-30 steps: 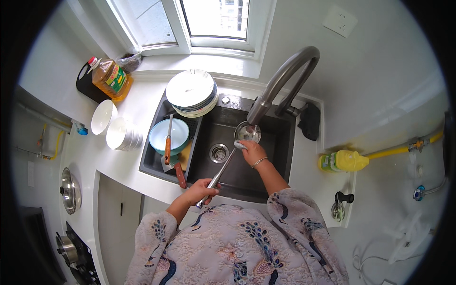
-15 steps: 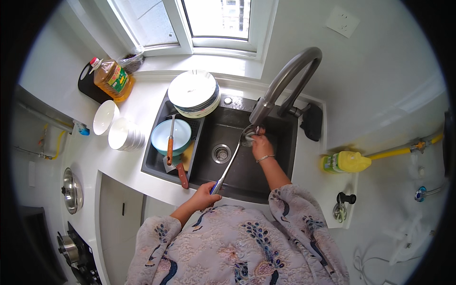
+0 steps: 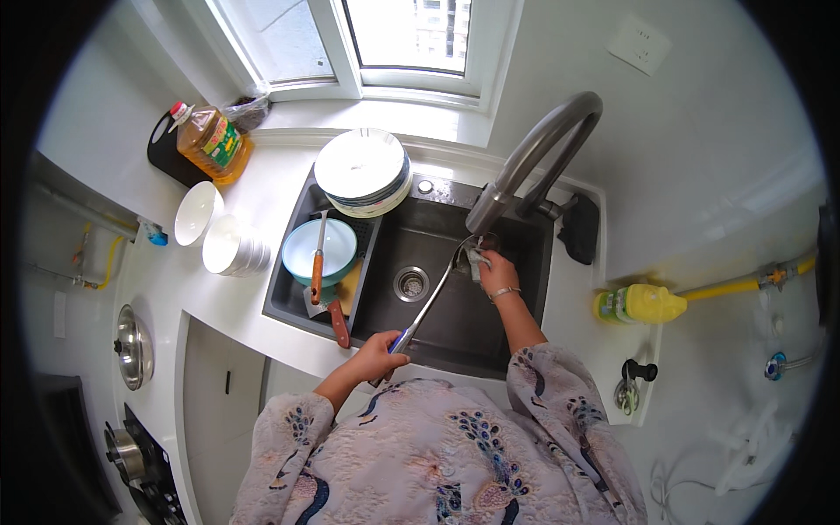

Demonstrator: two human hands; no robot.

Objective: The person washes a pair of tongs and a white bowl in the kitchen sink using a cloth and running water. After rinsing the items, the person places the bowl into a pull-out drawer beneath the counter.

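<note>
My left hand (image 3: 378, 357) is closed round the handle end of a long metal ladle (image 3: 430, 304), at the near edge of the sink (image 3: 455, 337). The ladle slants up over the dark basin, its bowl end under the faucet (image 3: 490, 206). A greyish cloth (image 3: 475, 262) is pinched in my right hand (image 3: 499, 275) and pressed against the ladle's bowl, which it partly hides. Left of the basin, a side compartment holds a light blue bowl (image 3: 302, 254) with a wooden-handled utensil (image 3: 318, 278) across it. A knife with a reddish handle (image 3: 339, 324) lies beside it.
Stacked plates (image 3: 359, 164) stand at the sink's back left. White bowls (image 3: 229, 247), an oil bottle (image 3: 214, 149) and a pot lid (image 3: 133, 347) are on the left counter. To the right are a yellow jug (image 3: 652, 304), scissors (image 3: 626, 395) and a black cloth (image 3: 579, 227).
My right hand has shifted slightly right and down with the cloth, which now shows more at the ladle's bowl. The left hand still holds the handle. The whole view has shifted a little.
</note>
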